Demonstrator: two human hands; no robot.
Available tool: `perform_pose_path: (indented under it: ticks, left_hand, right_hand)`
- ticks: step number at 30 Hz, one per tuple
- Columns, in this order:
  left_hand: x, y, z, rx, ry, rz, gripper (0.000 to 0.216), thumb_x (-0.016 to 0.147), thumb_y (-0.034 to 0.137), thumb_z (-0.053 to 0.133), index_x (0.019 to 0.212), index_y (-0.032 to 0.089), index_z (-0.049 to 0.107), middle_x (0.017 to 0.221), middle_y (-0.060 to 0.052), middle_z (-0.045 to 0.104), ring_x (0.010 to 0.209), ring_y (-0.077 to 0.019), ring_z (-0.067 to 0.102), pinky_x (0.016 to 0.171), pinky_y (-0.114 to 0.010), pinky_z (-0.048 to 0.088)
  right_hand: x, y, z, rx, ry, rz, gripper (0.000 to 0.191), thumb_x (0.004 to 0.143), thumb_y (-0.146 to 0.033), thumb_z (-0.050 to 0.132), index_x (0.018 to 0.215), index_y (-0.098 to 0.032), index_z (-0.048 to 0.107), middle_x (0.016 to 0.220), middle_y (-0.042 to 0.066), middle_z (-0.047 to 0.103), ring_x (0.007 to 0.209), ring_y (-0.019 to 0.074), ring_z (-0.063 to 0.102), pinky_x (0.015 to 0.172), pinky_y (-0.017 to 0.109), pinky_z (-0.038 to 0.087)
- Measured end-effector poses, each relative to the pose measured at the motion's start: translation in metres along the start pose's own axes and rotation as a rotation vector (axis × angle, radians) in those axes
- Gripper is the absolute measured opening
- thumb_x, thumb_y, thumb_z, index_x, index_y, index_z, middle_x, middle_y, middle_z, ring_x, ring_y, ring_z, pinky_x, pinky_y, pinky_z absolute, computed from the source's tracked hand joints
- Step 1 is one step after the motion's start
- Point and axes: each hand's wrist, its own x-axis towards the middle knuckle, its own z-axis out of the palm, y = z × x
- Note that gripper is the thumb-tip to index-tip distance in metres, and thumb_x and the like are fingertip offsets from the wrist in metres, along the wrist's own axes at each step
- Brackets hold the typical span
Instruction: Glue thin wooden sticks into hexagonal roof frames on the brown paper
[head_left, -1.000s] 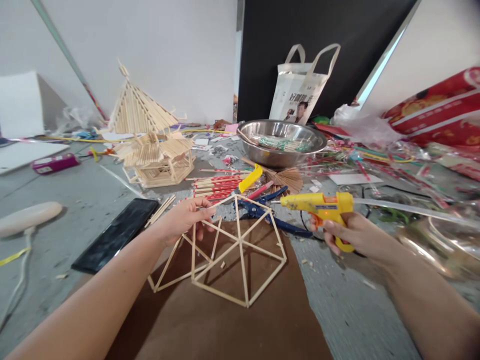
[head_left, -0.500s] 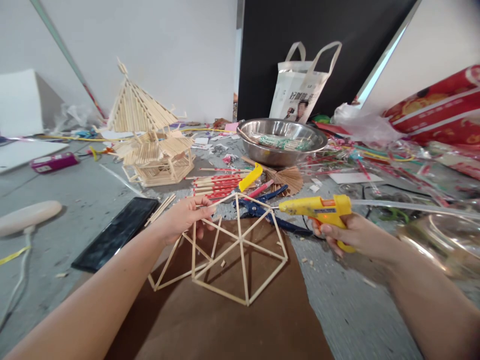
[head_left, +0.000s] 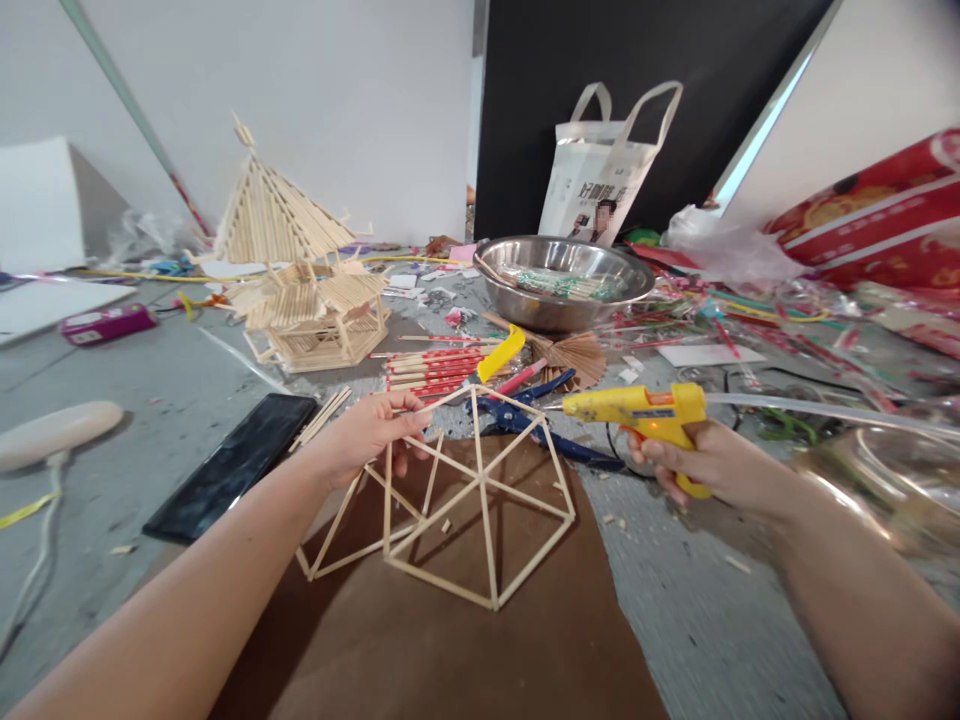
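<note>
Between its thumb and fingers my left hand (head_left: 390, 432) pinches the upper left corner of a six-sided frame of thin wooden sticks (head_left: 486, 535), whose spokes meet in the middle. The frame stands tilted above a brown sheet (head_left: 442, 660). Behind it, lower left, a second stick frame (head_left: 360, 558) rests on the sheet, partly covered. My right hand (head_left: 686, 460) is closed round the handle of a yellow glue gun (head_left: 637, 405), with a clear glue stick (head_left: 817, 408) out of its back. The nozzle points left, close to the frame's upper right corner but seemingly apart from it.
A stick-built pavilion model (head_left: 300, 300) stands back left. Blue pliers (head_left: 592, 455) and a yellow-handled knife (head_left: 501, 354) lie behind the frame, near red-wrapped sticks (head_left: 431, 370). A phone (head_left: 229, 465) lies left; a metal bowl (head_left: 637, 290) and a bag (head_left: 596, 185) stand behind.
My right hand and the glue gun have shifted slightly right and up, so the nozzle sits a little farther from the frame's corner. My left hand and the frame have hardly moved.
</note>
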Motion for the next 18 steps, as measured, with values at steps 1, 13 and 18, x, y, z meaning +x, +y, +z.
perform_pose_path:
  ticks: [1,13,18]
  left_hand:
    - [0.0000,0.0000,-0.0001,0.001,-0.001,-0.001,0.018,0.072,0.032,0.054,0.076,0.016,0.046,0.057,0.003,0.056,0.039,-0.0064,0.051,0.032,-0.014,0.037]
    - [0.0003,-0.0005,0.0003,0.007,-0.002,-0.004,0.021,0.071,0.034,0.054,0.076,0.016,0.046,0.057,0.003,0.056,0.040,-0.0066,0.050,0.032,-0.014,0.036]
    - [0.0003,-0.0007,-0.0001,0.011,-0.010,0.002,0.020,0.071,0.034,0.054,0.076,0.016,0.046,0.057,0.003,0.056,0.039,-0.0061,0.050,0.032,-0.014,0.035]
  right_hand:
    - [-0.0002,-0.0002,-0.0003,-0.004,0.000,0.001,0.026,0.069,-0.042,0.053,0.076,-0.019,0.046,0.065,-0.002,0.044,0.036,0.0047,0.041,0.032,0.020,0.038]
    - [0.0012,0.0037,-0.0002,-0.055,-0.028,0.019,0.030,0.067,-0.046,0.053,0.074,-0.018,0.044,0.062,-0.001,0.046,0.037,0.0055,0.041,0.034,0.021,0.038]
    - [0.0009,0.0004,-0.0011,-0.026,-0.020,0.014,0.029,0.068,-0.045,0.052,0.076,-0.018,0.046,0.067,0.000,0.048,0.036,0.0044,0.041,0.034,0.020,0.036]
